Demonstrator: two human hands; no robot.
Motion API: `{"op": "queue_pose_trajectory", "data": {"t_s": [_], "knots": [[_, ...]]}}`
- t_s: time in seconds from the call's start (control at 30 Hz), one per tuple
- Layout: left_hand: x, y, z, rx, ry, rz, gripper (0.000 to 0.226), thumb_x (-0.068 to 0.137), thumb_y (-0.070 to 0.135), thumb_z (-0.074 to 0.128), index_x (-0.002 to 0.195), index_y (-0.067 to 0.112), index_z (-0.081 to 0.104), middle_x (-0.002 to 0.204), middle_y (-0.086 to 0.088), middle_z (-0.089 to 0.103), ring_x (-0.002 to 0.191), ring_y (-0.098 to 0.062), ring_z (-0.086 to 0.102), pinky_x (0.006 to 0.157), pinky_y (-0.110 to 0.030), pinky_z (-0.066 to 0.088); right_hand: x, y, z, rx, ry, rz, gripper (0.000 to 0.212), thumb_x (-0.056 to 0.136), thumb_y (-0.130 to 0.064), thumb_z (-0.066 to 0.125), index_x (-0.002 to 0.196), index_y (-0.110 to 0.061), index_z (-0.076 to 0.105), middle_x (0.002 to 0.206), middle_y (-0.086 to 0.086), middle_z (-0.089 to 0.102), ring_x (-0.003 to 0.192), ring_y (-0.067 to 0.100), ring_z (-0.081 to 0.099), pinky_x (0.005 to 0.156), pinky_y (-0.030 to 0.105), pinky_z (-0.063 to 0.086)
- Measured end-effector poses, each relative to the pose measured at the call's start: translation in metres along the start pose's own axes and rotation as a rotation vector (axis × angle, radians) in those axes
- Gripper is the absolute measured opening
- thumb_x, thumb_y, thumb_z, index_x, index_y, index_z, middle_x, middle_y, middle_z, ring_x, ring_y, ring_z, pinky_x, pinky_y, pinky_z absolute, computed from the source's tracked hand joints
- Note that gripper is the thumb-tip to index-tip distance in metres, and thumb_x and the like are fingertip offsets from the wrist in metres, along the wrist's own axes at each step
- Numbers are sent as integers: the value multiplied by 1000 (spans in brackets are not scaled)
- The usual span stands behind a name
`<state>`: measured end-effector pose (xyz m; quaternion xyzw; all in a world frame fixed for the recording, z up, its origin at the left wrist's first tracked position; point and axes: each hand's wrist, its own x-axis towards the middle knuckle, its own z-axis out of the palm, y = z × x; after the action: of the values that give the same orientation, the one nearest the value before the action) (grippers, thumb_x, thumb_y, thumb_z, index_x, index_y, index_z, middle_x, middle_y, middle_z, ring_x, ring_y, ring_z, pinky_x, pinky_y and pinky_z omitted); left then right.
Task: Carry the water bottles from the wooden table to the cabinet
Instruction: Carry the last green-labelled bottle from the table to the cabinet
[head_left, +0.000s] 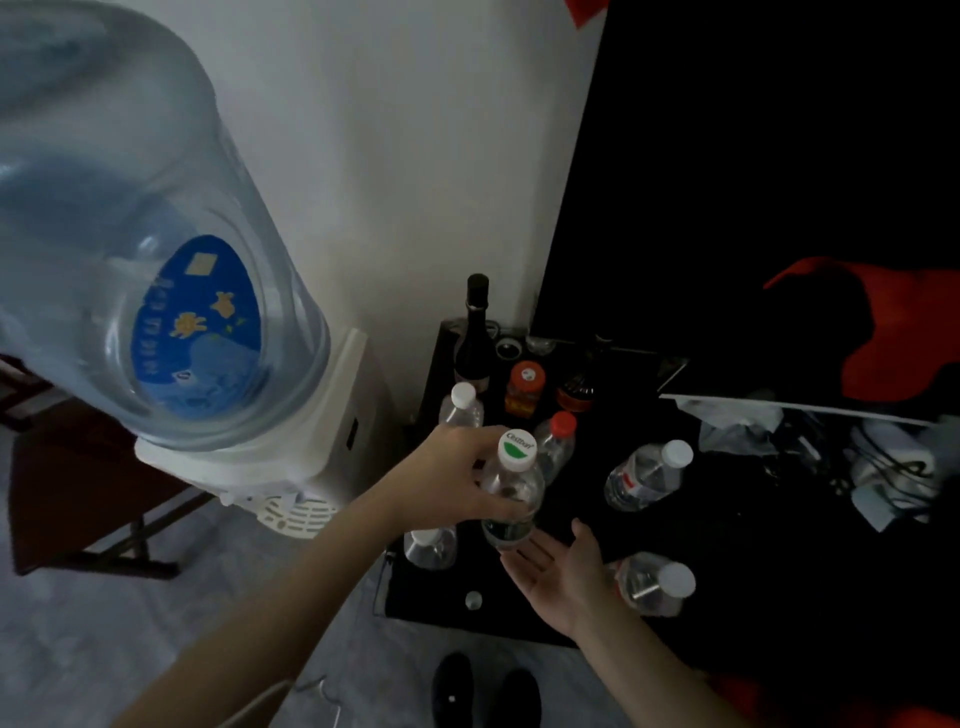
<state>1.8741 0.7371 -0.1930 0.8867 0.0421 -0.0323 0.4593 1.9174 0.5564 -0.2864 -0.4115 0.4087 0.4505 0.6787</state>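
Left hand (452, 480) curled round the upper part of a clear water bottle (511, 491) with a white cap, held upright above the front left part of the black cabinet top (727, 545). Right hand (558, 571) spread, palm up, just under the bottle's base; touching or not, hard to tell. Five more water bottles on the top, one by the left edge (431, 545) partly hidden behind the left wrist. Dark clutter at the right edge too dim to make out.

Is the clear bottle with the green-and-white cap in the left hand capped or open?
Capped. The clear plastic bottle held by the left hand has its green-and-white cap seated on the neck.
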Motion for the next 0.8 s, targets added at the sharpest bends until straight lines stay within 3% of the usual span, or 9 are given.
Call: {"op": "queue_pose_trajectory", "data": {"t_s": [0.2, 0.33, 0.37, 0.43, 0.5, 0.57, 0.63, 0.7, 0.8], "knots": [[26, -32, 31, 10, -105, -43, 40, 71, 41, 81, 104, 24, 65, 95, 5, 72, 92, -12, 70, 81, -43, 59, 41, 9, -12, 139, 47, -7, 72, 102, -55, 30, 141, 4, 44, 144, 28, 46, 134, 40, 44, 106, 42, 39], [36, -44, 50, 63, -134, -12, 40, 74, 24, 85, 109, 13, 68, 95, 1, 74, 88, -11, 70, 80, -34, 56, 65, 4, -14, 169, 80, -45, 72, 102, -55, 29, 139, 4, 46, 143, 26, 46, 137, 36, 42, 115, 41, 32], [38, -47, 54, 71, -138, -14, 40, 74, 22, 84, 109, 13, 68, 94, 0, 75, 86, -11, 70, 78, -33, 55, 70, 2, -14, 156, 90, -57, 70, 102, -55, 28, 135, 3, 50, 133, 26, 51, 131, 34, 47, 114, 39, 34], [41, -51, 63, 88, -149, -38, 43, 71, 32, 81, 108, 16, 68, 92, 2, 75, 83, -12, 70, 76, -37, 56, 79, -3, -15, 139, 122, -74, 64, 103, -54, 24, 115, 0, 57, 102, 21, 58, 92, 27, 60, 93, 33, 47], [44, -57, 69, 112, -144, -59, 45, 69, 39, 77, 107, 17, 68, 92, 2, 75, 85, -14, 71, 77, -40, 57, 86, -6, -14, 116, 131, -67, 60, 104, -52, 22, 105, -3, 58, 88, 16, 55, 67, 22, 54, 76, 29, 48], [48, -59, 74, 110, -132, -70, 41, 72, 31, 81, 107, 14, 69, 94, 0, 76, 87, -17, 72, 79, -41, 57, 91, -6, -14, 77, 149, -79, 58, 104, -47, 24, 122, -3, 58, 112, 18, 59, 105, 28, 60, 102, 34, 42], [52, -58, 77, 106, -118, -85, 38, 74, 23, 84, 107, 10, 69, 94, -3, 75, 87, -19, 72, 79, -42, 57, 94, -7, -12, 38, 174, -106, 53, 104, -42, 28, 134, -7, 54, 133, 14, 56, 131, 29, 47, 114, 38, 32], [55, -56, 78, 94, -127, -93, 37, 74, 16, 84, 106, 7, 69, 93, -6, 75, 86, -21, 72, 80, -41, 57, 97, -7, -10, 6, 211, -136, 46, 103, -38, 31, 133, -13, 56, 129, 10, 59, 125, 27, 51, 113, 39, 33], [58, -54, 82, 120, -153, -89, 36, 74, 13, 83, 106, 6, 69, 94, -7, 75, 87, -22, 72, 80, -40, 57, 96, -9, -13, -14, 186, -134, 45, 104, -39, 29, 122, -10, 59, 107, 8, 60, 89, 21, 56, 116, 41, 32]]}}
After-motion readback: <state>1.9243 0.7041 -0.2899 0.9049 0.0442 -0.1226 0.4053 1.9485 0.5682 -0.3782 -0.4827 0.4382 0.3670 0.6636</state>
